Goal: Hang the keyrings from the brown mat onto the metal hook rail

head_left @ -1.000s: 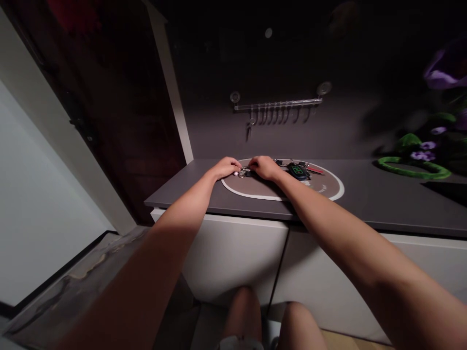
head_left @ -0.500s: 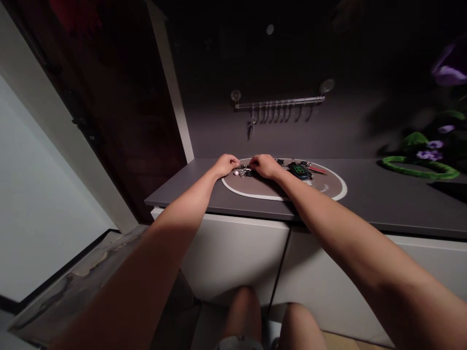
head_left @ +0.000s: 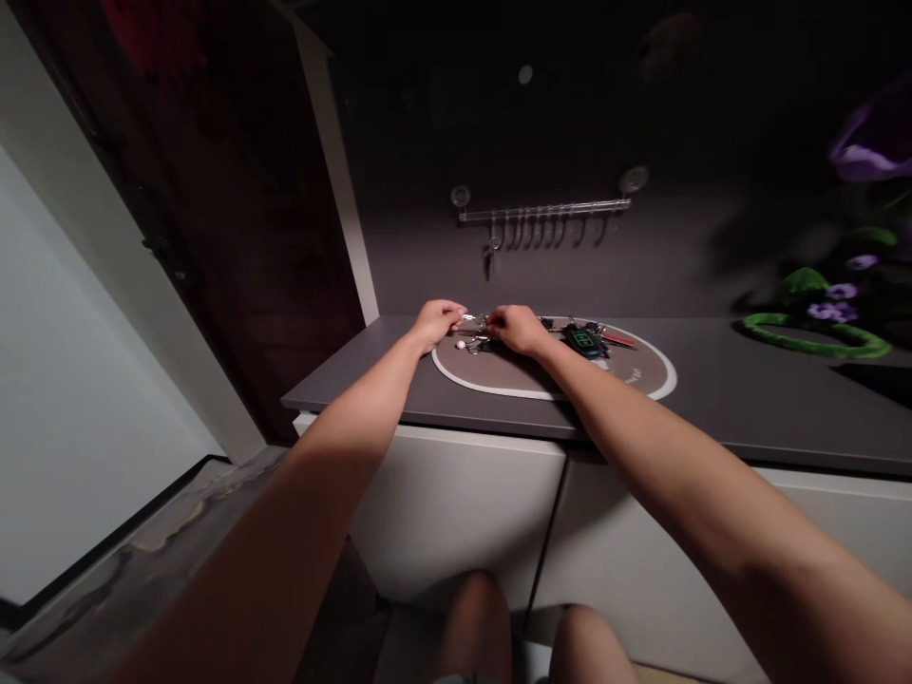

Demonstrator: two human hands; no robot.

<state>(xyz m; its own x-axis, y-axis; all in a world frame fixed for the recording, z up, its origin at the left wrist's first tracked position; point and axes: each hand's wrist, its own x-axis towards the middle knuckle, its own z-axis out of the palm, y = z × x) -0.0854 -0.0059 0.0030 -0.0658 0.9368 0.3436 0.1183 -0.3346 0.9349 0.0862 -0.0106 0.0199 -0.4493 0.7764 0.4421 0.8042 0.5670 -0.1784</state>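
Between my two hands, just above the oval mat (head_left: 499, 388), is a small shiny metal key piece (head_left: 468, 318). My left hand (head_left: 436, 323) pinches its left end. My right hand (head_left: 514, 328) is closed at the other side, its fingertips on the metal, partly hidden. Below them a keychain with a pale round bead (head_left: 462, 345) and rings lies on the mat. Right of my right hand lie a dark fob with green markings (head_left: 584, 342), more keys, and a thin red item (head_left: 618, 338).
A clear rail (head_left: 545, 211) with several hooks is fixed to the back wall; a key (head_left: 493, 258) hangs at its left. Green and purple flowers (head_left: 830, 304) stand at the right of the grey counter (head_left: 712, 380). White cabinet doors (head_left: 456, 503) are below.
My hands have raised the metal piece slightly off the mat, and more of it shows between my fingers. The camera view has shifted slightly.
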